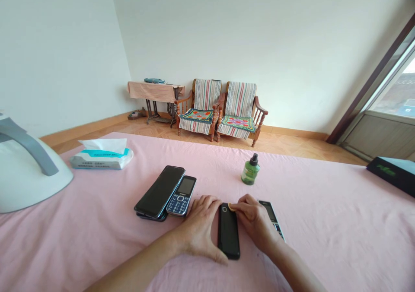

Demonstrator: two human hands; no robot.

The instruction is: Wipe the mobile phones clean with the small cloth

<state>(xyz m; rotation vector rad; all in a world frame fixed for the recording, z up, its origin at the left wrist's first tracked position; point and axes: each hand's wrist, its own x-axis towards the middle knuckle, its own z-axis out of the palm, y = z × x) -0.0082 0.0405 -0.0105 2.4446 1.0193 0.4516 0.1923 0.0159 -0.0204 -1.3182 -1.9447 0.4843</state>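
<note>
A black phone lies face down on the pink cloth between my hands. My left hand rests against its left edge, fingers and thumb steadying it. My right hand is closed in a pinch on a small yellowish pad, pressed on the phone's top end near the camera. A keypad phone lies partly hidden under my right hand. To the left sit a large black smartphone, stacked on another, and a small keypad phone.
A green bottle with a black pump stands behind my hands. A tissue pack lies far left, beside a white appliance with a grey handle. A dark box sits at the right edge. Two wooden chairs stand by the wall.
</note>
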